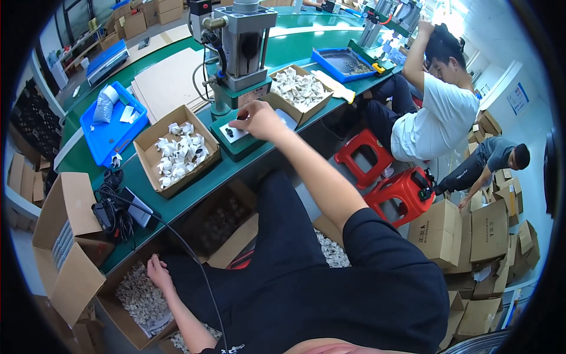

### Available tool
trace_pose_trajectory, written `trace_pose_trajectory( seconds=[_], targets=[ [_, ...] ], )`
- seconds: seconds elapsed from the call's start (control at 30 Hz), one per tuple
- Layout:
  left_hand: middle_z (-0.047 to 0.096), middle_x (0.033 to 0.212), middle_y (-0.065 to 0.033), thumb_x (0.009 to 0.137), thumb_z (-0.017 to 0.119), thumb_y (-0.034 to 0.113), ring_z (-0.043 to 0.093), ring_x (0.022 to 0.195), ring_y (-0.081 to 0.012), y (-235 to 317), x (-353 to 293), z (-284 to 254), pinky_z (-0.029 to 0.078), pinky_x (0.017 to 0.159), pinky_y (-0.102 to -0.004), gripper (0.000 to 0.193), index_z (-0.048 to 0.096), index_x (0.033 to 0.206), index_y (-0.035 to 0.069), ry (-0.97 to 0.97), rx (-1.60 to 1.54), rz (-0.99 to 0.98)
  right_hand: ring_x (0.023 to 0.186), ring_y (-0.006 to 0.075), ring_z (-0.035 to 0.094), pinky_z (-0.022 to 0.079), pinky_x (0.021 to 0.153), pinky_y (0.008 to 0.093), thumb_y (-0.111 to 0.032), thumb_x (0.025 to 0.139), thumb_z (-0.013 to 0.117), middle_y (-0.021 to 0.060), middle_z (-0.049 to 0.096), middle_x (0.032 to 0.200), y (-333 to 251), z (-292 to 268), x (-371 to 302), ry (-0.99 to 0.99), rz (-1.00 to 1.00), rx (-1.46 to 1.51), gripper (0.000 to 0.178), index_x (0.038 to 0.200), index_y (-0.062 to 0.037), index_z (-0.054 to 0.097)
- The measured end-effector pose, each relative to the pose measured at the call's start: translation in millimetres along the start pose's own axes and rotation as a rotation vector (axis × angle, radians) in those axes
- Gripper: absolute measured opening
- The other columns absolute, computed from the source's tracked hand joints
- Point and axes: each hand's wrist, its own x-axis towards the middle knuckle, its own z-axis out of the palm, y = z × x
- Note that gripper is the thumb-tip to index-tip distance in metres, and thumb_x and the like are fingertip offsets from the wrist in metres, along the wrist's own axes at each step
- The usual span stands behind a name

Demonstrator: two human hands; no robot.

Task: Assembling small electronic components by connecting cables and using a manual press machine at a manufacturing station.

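My right hand (259, 120) reaches under the head of a bench press (242, 44), over its green base (239, 147). Thumb and fingers are pinched together beside a small black piece on a pale metal plate (236, 134). Whatever they hold is hidden by the fingers. Down at the left, my left hand (158, 273) hangs by my thigh, its fingers loosely apart and nothing visible in them. Next to it is an open carton of small whitish parts (140, 298). White plastic pieces (178, 154) fill a cardboard tray (154, 133) left of the press.
Another cardboard tray (321, 106) of white pieces stands right of the press. A blue tray (97, 144), a black cable bundle (109, 203) and an open carton (68, 236) are at left. A co-worker (436, 112) sits at right near red stools (404, 194); another person bends over cartons (492, 230).
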Motion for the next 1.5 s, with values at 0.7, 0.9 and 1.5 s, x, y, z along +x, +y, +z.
trace_pose_trajectory(
  seconds=[0.7, 0.9, 1.5],
  targets=[
    [0.05, 0.059, 0.0021, 0.1, 0.053, 0.028, 0.034, 0.042, -0.0036, 5, 2, 1, 0.022, 0.041, -0.0214, 0.027, 0.063, 0.092, 0.005, 0.052, -0.058, -0.01, 0.095, 0.0194, 0.067, 0.052, 0.083, 0.0308, -0.006, 0.078, 0.063, 0.0118, 0.07, 0.106, 156, -75, 86, -0.487, 0.157, -0.214, 0.04, 0.118, -0.0042, 0.065],
    [0.051, 0.059, 0.002, 0.1, 0.054, 0.027, 0.035, 0.043, -0.0036, 9, -1, -1, 0.023, 0.041, -0.0217, 0.026, 0.063, 0.09, 0.005, 0.082, -0.01, 0.0, 0.088, 0.0218, 0.068, 0.053, 0.079, 0.0334, -0.003, 0.074, 0.064, 0.0128, 0.071, 0.094, 156, -73, 82, -0.493, 0.12, -0.302, 0.032, 0.105, -0.0011, 0.07],
    [0.05, 0.06, 0.0035, 0.099, 0.055, 0.031, 0.034, 0.044, -0.0026, 4, -1, -2, 0.022, 0.041, -0.0216, 0.031, 0.066, 0.096, 0.003, 0.067, 0.028, 0.011, 0.088, 0.0342, 0.067, 0.054, 0.076, 0.0385, -0.011, 0.08, 0.071, 0.0168, 0.069, 0.098, 39, -8, 12, 0.302, -0.156, -0.064, 0.025, 0.103, -0.002, 0.068]
  ],
)
